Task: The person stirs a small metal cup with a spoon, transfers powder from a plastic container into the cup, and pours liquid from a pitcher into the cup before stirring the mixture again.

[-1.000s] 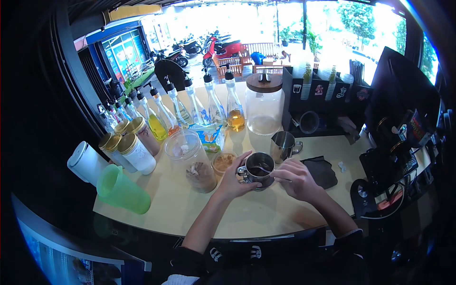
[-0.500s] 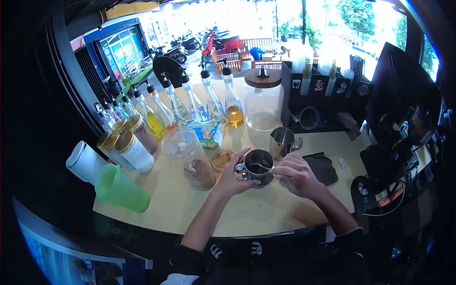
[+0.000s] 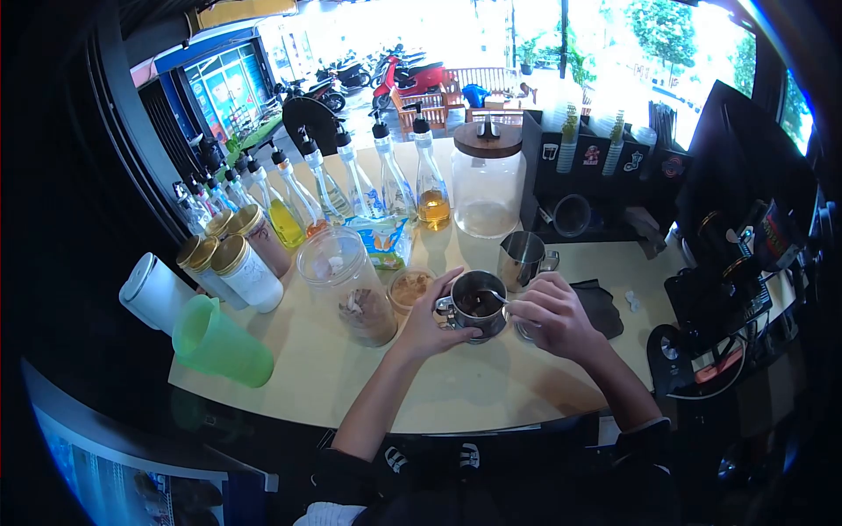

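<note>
A metal milk pitcher (image 3: 481, 326) with a dark content stands on the counter in front of me. My left hand (image 3: 426, 326) is closed around its left side, by the handle, with the thumb along the front. My right hand (image 3: 553, 316) pinches the handle of a metal spoon (image 3: 498, 297), whose lower end dips inside the pitcher. Just behind, a second metal pitcher (image 3: 521, 263) has its handle to the right. Left of my left hand are a small tub of brownish powder (image 3: 410, 287) and a tall clear container (image 3: 364, 311) holding brown powder.
Pump bottles (image 3: 430, 206) line the back edge, beside a wooden-lidded glass jar (image 3: 485, 197). At left stand a green jug (image 3: 224, 346) and several gold-lidded jars (image 3: 248, 276). A dark cloth (image 3: 599, 309) lies right of my right hand, before a black cup rack (image 3: 605, 180).
The spoon has shifted inside the pitcher, and my right hand has moved slightly to the right and up. My left hand keeps its hold. The camera view has shifted a little.
</note>
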The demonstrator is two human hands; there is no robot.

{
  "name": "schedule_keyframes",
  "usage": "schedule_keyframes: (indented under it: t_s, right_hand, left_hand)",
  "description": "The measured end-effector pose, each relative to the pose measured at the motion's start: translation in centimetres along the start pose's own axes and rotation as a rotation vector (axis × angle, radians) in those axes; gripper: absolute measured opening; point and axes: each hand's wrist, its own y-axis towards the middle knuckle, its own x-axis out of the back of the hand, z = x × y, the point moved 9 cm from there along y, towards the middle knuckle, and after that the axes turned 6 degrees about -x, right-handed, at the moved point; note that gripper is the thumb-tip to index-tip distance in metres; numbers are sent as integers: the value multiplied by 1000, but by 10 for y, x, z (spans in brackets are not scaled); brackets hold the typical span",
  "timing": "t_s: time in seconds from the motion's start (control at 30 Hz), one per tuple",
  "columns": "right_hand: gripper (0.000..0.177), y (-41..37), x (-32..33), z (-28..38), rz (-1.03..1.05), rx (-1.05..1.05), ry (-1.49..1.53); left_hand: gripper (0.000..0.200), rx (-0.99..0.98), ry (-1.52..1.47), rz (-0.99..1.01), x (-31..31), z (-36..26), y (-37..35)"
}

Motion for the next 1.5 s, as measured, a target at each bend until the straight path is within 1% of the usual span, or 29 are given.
schedule_keyframes:
  t_s: [0.03, 0.17, 0.27, 0.33, 0.5, 0.6, 0.77, 0.83, 0.87, 0.93, 0.97, 1.0, 1.03, 1.13, 1.27, 1.33, 1.37, 1.43, 1.47, 1.5]
  right_hand:
    - [21, -1, -5, 2, 18, 15, -37]
    - [27, -3, -7, 9, 12, 48, -18]
    - [27, -2, -3, 14, -13, 67, -53]
    - [28, -5, -6, 15, -17, 71, -69]
    - [29, -8, -4, 23, -62, 85, -92]
    - [24, -6, -14, 15, -10, 47, -117]
    - [21, -5, -10, 18, -44, 44, -76]
    - [20, -6, -12, 17, -41, 33, -80]
    - [20, -7, -13, 14, -32, 24, -39]
    - [20, -6, -12, 10, -26, 25, 3]
    - [21, -7, -8, 7, -35, -7, 35]
    - [22, -7, -5, 3, -43, -41, 68]
    - [21, -5, -5, 3, -45, -43, 30]
    - [20, -3, -6, -1, -40, -65, 96]
    - [20, -2, 2, 1, -48, -51, 72]
    - [20, -1, -1, -2, -21, -72, 49]
    - [20, -2, 0, -2, -26, -75, 48]
    - [20, -5, -1, 1, -17, -65, 142]
    - [20, -4, -1, 0, -16, -66, 150]
    - [20, -2, 2, 1, -39, -42, 94]
  left_hand:
    - [101, -4, 0, 1, 0, 0, 0]
    - [100, -61, 14, -5, 0, 0, 0]
    - [97, -86, 82, -60, 0, -2, -1]
    - [94, -104, 141, -139, 1, -5, -1]
    - [85, -143, 249, -194, 0, -16, -2]
    - [83, -167, 302, -192, -2, -19, -3]
    - [82, -196, 289, -198, 0, -22, -2]
    - [83, -142, 246, -174, -1, -17, -3]
    - [83, -141, 247, -174, -1, -15, -4]
    - [85, -169, 152, -160, 0, -9, -3]
    - [85, -169, 154, -164, 2, -10, -3]
    - [85, -186, 139, -127, 1, -12, -1]
    - [86, -203, 124, -88, -1, -14, -1]
    - [85, -155, 106, -25, -1, -13, 0]
    - [84, -157, 107, 23, 0, -19, 1]
    - [87, -209, 311, -76, 10, -31, 0]
    - [87, -210, 314, -70, 5, -44, 1]
    - [91, -191, 462, -162, 1, -73, 0]
    - [91, -184, 465, -162, -4, -75, 1]
    - [91, -169, 492, -168, -8, -75, 2]
